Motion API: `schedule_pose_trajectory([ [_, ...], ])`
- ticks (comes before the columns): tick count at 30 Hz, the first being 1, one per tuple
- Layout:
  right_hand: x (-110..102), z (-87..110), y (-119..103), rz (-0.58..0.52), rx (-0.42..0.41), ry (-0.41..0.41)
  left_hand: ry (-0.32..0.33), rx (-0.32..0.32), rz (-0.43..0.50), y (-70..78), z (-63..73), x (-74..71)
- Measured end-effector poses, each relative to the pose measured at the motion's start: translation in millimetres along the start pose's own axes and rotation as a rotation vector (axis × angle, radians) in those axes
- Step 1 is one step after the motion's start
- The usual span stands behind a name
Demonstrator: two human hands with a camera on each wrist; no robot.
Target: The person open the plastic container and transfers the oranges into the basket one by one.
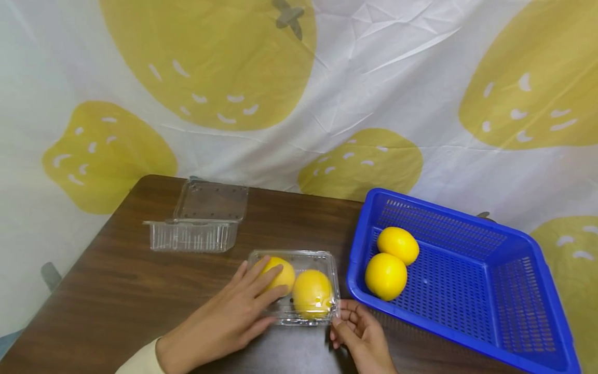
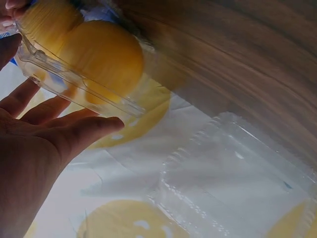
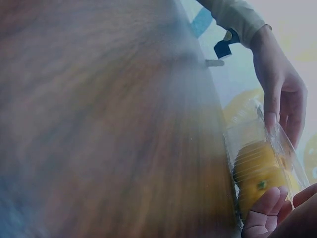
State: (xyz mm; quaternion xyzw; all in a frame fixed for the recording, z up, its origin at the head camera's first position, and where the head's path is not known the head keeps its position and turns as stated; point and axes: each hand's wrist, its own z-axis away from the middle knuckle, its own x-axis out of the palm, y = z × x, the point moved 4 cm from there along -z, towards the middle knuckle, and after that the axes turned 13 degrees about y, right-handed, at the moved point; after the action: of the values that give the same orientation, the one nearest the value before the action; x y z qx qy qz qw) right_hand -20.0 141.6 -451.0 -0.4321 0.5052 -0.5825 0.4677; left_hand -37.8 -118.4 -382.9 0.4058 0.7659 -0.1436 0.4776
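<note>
Backdrop cloth (image 1: pixel 261 148), white w/ yellow fruit print, fills upper half of frame. Dark wood-grain table (image 1: pixel 117 275) spans lower half.

Clear box (image 1: pixel 303 321): lower ctr of frame, flat on table, lid down. Contents: 2 yellow fruits (image 1: pixel 312 292), side by side, visible thru plastic. Latch status: cannot tell.

L hand (image 1: pixel 235 306): at box's left side; fingers extended & spread over lid, resting on it above the left fruit, thumb near front edge. Not curled round box. Cream sleeve (image 1: pixel 142 359) at wrist, btm left of ctr.

R hand (image 1: pixel 362 332): btm of frame, right of ctr; fingers curled, pinching box's near-right corner btwn thumb & fingertips.

Blue basket (image 1: pixel 444 306): right side of frame, just beside box & R hand; perforated walls. Holds 2 loose fruits (image 1: pixel 385 277), touching, at its left end.

2nd clear box (image 1: pixel 193 238): left of ctr, near table's back edge, lid raised & tilted back, well apart from both hands.
</note>
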Motion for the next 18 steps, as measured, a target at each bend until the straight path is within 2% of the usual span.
schedule_pose_trajectory([
  [18,-1,0.8,0,0.005,-0.014,0.002,0.003,-0.076,0.043,-11.5,12.8,-5.9],
])
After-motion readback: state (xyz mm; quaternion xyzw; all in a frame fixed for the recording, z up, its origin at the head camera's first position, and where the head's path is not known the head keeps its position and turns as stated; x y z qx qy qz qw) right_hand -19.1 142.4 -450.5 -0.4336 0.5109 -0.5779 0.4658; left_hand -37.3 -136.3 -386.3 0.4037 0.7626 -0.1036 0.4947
